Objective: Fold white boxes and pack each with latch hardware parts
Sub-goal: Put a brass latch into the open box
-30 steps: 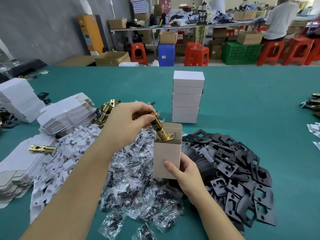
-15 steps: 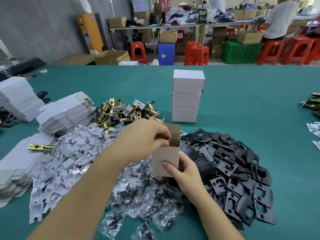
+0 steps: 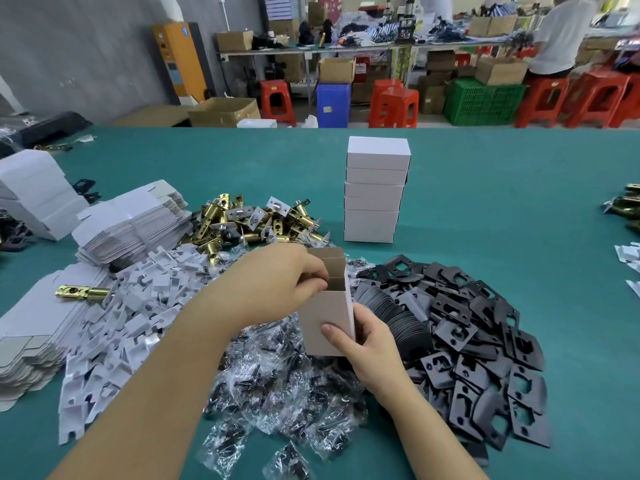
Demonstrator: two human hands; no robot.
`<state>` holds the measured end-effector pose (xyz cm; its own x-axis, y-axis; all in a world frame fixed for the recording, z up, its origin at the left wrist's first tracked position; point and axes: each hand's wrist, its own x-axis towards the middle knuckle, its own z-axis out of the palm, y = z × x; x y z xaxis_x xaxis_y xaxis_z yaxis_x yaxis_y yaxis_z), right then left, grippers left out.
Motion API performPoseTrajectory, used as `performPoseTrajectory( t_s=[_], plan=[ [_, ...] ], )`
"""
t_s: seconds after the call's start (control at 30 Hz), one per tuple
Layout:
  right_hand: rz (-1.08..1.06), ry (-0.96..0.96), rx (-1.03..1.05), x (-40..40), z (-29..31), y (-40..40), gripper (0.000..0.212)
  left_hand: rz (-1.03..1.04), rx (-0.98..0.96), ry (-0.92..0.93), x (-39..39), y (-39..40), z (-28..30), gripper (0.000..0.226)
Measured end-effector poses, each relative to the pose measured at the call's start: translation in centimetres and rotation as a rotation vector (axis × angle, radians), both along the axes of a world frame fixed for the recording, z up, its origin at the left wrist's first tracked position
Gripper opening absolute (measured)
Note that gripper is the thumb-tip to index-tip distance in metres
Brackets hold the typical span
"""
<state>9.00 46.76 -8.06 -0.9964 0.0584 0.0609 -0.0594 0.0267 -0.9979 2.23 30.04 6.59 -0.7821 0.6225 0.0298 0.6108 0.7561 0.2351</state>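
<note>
Open white card box [image 3: 327,323] stands upright, long axis vertical, mouth up, over crinkly clear screw bags [image 3: 277,382]. Right hand [image 3: 369,344] grips its lower side; left hand [image 3: 277,282], fingers curled at the mouth, contents hidden. Glossy brass latches [image 3: 252,221] behind.

Big teal tabletop [image 3: 485,188] up front, grey wall [image 3: 86,57] off to the left with an orange cabinet [image 3: 178,60] against it. Further back, red plastic stools [image 3: 393,103], a blue bin [image 3: 333,105], a green crate [image 3: 483,102], cardboard cartons [image 3: 223,111] on the floor, plus a long cluttered workbench [image 3: 363,48]. Bright, even lighting.
</note>
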Motion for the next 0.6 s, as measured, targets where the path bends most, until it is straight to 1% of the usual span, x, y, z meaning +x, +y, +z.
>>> performPoseTrajectory(
  t_s=[0.1,0.23,0.33,0.4,0.6],
  plan=[
    [0.0,-0.003,0.005,0.1,0.1,0.0,0.038,-0.011,0.045,-0.055,0.0,-0.7,-0.6,0.019],
    [-0.025,-0.004,0.008,0.1,0.2,0.1,0.041,0.03,0.064,-0.11,-0.2,-1.6,-1.6,0.015],
    [-0.028,-0.002,0.025,0.1,0.1,0.2,0.038,0.066,0.106,-0.14,-0.5,-2.0,-2.1,0.01],
    [-0.021,0.0,0.034,0.1,0.1,0.1,0.035,0.081,0.134,-0.159,-0.6,-2.3,-2.3,0.014],
    [-0.007,-0.002,0.039,0.1,0.1,0.1,0.038,0.087,0.141,-0.146,-0.5,-2.2,-2.3,0.008]
  ],
)
